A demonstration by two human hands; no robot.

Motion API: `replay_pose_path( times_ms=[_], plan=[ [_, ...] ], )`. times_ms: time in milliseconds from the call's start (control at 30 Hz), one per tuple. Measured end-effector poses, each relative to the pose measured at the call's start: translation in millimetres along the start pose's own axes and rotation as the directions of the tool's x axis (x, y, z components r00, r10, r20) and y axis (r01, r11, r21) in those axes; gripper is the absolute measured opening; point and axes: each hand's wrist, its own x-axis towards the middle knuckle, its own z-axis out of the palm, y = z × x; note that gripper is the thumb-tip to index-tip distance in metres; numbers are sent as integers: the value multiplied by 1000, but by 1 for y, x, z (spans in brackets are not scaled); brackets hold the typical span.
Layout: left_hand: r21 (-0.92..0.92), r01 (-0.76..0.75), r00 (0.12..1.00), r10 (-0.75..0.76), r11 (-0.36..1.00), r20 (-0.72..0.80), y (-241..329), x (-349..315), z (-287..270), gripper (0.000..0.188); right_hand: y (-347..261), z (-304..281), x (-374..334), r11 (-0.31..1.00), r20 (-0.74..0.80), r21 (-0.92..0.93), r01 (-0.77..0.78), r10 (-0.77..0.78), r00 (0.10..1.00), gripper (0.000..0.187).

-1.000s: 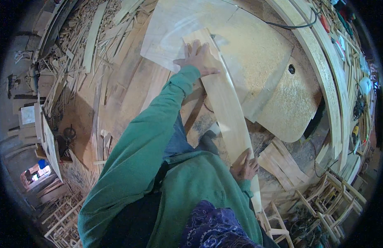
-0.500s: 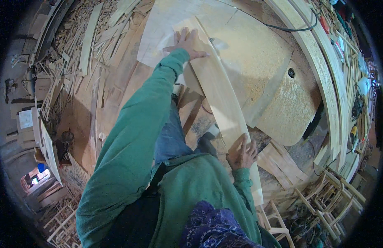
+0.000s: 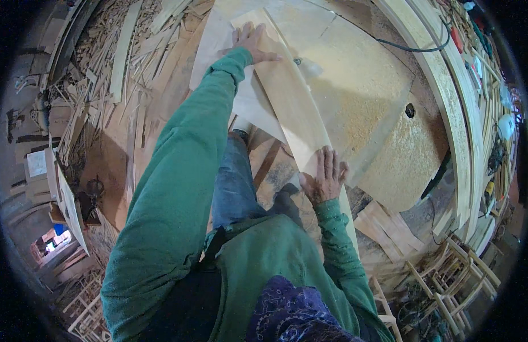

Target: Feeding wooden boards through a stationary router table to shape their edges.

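A long wooden board (image 3: 289, 100) lies slantwise over a sawdust-strewn table (image 3: 355, 68), its near end reaching back beside my body. My left hand (image 3: 251, 44) rests flat on the board's far end, thumb and fingers spread. On the near stretch of the same board lies my right hand (image 3: 325, 178), palm down with its fingers stretched forward. Under my right forearm the board's near end is partly hidden. A small dark fitting (image 3: 298, 61) sits on the table close to the board's right edge.
Long pale beams (image 3: 432, 74) curve along the right, with a black cable (image 3: 412, 49) across them. Thin offcuts (image 3: 141, 68) are heaped at the far left. Flat wood pieces (image 3: 386, 231) lie right of my right arm, near wooden frames (image 3: 455, 279).
My right hand has moved forward along the board, its fingers now straighter. My left hand and the board's far end have shifted slightly farther and to the left.
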Motion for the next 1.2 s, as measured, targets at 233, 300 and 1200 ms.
replay_pose_path(
  times_ms=[233, 300, 1200],
  plan=[
    [14, 36, 998, -35, 999, -61, -34, 57, 0, 130, -11, 11, 49, 999, -77, 5, 38, -38, 996, 83],
    [4, 25, 995, -25, 1000, -92, -46, 75, -2, 129, -14, 14, 65, 999, -99, 25, 45, -42, 994, 83],
    [-212, 143, 975, -175, 967, -137, 42, -72, 31, 133, -6, -11, 36, 974, -25, 170, 149, -147, 989, 70]
  ],
)
